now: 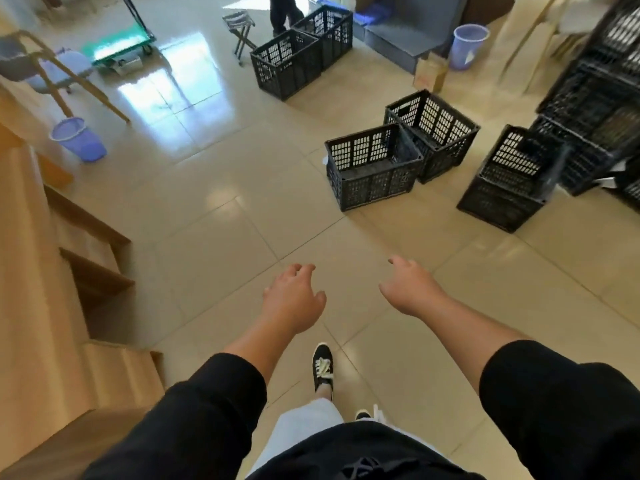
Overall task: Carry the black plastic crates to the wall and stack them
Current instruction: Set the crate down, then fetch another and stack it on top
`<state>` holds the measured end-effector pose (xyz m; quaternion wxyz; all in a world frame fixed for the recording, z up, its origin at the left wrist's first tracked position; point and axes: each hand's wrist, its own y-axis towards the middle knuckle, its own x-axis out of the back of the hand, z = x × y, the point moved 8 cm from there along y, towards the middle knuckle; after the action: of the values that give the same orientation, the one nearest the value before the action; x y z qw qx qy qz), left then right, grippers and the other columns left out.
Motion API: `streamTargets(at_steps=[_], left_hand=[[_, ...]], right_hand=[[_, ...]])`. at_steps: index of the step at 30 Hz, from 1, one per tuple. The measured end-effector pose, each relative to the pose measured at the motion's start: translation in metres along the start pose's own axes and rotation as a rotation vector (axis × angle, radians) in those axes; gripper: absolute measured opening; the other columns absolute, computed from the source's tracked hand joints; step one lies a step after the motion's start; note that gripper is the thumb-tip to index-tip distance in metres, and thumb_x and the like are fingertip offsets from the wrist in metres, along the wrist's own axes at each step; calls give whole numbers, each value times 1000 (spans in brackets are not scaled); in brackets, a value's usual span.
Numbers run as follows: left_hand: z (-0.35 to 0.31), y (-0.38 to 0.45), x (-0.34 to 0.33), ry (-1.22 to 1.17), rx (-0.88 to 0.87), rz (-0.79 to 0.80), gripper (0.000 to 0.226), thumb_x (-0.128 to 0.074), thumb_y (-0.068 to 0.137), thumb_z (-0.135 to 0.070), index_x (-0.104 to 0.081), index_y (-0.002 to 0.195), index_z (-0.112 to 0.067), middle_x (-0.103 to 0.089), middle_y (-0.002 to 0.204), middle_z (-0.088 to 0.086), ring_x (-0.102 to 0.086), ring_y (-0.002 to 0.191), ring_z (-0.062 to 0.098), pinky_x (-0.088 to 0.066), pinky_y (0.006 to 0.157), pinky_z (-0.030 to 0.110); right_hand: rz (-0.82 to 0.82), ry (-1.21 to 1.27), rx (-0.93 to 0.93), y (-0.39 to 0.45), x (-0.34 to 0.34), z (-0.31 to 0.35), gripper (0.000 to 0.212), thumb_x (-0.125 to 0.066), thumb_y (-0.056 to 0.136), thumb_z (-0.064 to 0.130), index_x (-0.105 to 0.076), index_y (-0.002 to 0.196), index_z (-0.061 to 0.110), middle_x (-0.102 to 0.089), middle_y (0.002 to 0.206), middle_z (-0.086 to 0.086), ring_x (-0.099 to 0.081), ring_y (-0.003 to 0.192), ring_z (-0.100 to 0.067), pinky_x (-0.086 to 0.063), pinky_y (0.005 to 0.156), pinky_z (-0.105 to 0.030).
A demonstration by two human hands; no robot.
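My left hand [293, 299] and my right hand [410, 287] reach forward at lower centre of the frame, both empty, fingers loosely curled and spread, held apart from each other above the tiled floor [214, 216]. Black sleeves cover my forearms; my black shoe [322, 367] with pale laces stands on the floor below the hands.

Right of centre: two black plastic crates, the nearer crate [372, 168] touching the crate behind it [433, 135], both upright on the floor. Further right, a third crate [509, 180] stands just beside the stack of black crates [595, 98] that fills the upper right edge of the frame.

Upper centre: a pair of crates [301, 51] side by side, touching, with a small folding stool [239, 27] just to their left and another person's legs [282, 12] behind them.

Left edge: wooden stairs [93, 265]. A purple bin [78, 138] sits at left, tilted; a second purple bin [469, 45] stands upright at upper right. A green trolley [119, 46] lies at upper left.
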<state>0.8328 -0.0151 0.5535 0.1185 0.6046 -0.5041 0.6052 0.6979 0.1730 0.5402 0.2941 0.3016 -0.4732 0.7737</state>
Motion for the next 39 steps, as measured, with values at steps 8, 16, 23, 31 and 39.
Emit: streamTargets(at_steps=[8,16,23,31,39], left_hand=[[-62,132,49,66,-177,51,67,-50,103,-44,-29,163,-26,-32,168,4,-35,151,31,-33,119,53],[-132,240,81,177,-298,115,66,-49,104,-42,-29,164,-25,-33,167,5,-36,150,31,-34,119,53],[-229,336,95,249,-334,116,63,-49,103,-42,-33,161,-25,-37,163,4,-38,147,30,-35,117,49],[-317,416,123,213,-226,112,57,-49,103,-39,-38,157,-23,-41,158,5,-41,144,30,-37,113,47],[-322,507,158,143,-97,88,58,-51,102,-40,-39,158,-25,-48,156,4,-45,142,29,-42,111,46]], right_hand=[[-77,58,-169,87,68,-13,68,-53,100,36,-29,162,22,-39,160,-14,-41,142,-39,-43,110,-47],[-116,91,-231,159,132,-30,67,-53,100,37,-28,161,25,-39,161,-10,-41,142,-36,-46,107,-49],[-116,95,-254,248,208,-88,67,-53,100,38,-29,161,24,-40,159,-11,-41,140,-37,-46,106,-48],[-35,-6,-205,351,311,-131,66,-53,100,39,-30,160,23,-41,158,-11,-42,141,-36,-46,108,-50],[25,-89,-129,467,369,-100,62,-51,101,39,-33,158,24,-44,154,-9,-41,140,-35,-47,104,-51]])
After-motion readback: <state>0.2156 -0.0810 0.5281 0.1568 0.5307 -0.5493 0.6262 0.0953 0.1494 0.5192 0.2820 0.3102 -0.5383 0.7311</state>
